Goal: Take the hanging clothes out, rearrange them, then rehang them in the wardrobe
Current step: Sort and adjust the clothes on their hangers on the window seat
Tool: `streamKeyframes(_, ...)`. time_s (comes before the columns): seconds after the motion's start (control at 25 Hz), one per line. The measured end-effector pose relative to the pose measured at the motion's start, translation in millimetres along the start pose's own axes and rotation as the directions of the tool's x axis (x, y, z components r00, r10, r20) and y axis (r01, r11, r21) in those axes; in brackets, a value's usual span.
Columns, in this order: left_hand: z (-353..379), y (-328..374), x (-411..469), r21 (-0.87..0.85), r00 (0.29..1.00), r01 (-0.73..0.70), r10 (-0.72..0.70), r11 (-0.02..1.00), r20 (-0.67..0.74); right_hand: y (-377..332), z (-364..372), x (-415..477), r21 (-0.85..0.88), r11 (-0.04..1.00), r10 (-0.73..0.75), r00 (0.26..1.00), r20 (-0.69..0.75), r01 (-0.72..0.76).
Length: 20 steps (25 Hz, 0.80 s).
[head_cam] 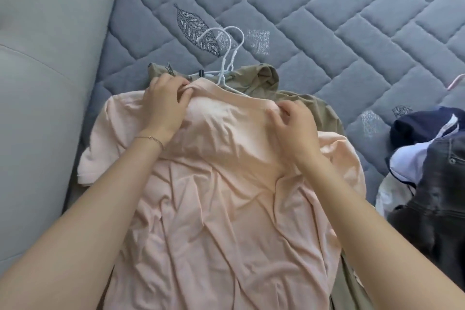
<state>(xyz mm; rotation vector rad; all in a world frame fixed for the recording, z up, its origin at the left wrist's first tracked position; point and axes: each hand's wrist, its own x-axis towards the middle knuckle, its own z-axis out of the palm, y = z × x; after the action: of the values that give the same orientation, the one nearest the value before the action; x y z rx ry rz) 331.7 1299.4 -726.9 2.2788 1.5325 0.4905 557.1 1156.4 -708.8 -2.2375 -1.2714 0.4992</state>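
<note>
Pinching neckline of peach shirt (226,209) | left hand (163,106), right hand (293,128) | white hanger (224,72) inside

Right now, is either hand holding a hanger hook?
No, left hand and right hand both pinch the peach T-shirt at its neckline, below the white hanger hooks.

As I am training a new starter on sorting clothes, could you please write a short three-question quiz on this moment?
1. True or false: the peach T-shirt lies on top of a khaki garment.
2. Multiple choice: what colour are the two hangers above the shirt? A black, B white, C red.
3. Fill in: the left hand and the right hand both pinch the T-shirt at its ____.
Key: 1 true; 2 B; 3 neckline.
</note>
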Motion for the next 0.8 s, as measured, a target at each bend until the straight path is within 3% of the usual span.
streamKeyframes(0.24, -89, 28, -41, -0.151, 0.995, -0.006, 0.021, 0.989, 0.101, -50, -73, -47, 0.14, 0.988, 0.055, 0.997, 0.051, -0.062)
streamKeyframes(0.4, -172, 65, -76, -0.202, 0.991, 0.049, -0.023, 0.978, 0.13, -104, -142, -83, 0.14, 0.984, 0.102, 0.992, 0.07, -0.111)
streamKeyframes(0.6, -283, 119, -130, -0.232, 0.994, 0.094, -0.078, 0.968, 0.077, -174, -242, -149, 0.099, 0.986, 0.126, 0.988, 0.086, -0.135)
streamKeyframes(0.8, -370, 163, -196, -0.236, 1.0, 0.02, -0.018, 0.971, 0.008, -224, -315, -239, 0.091, 0.987, 0.132, 0.991, 0.024, -0.133)
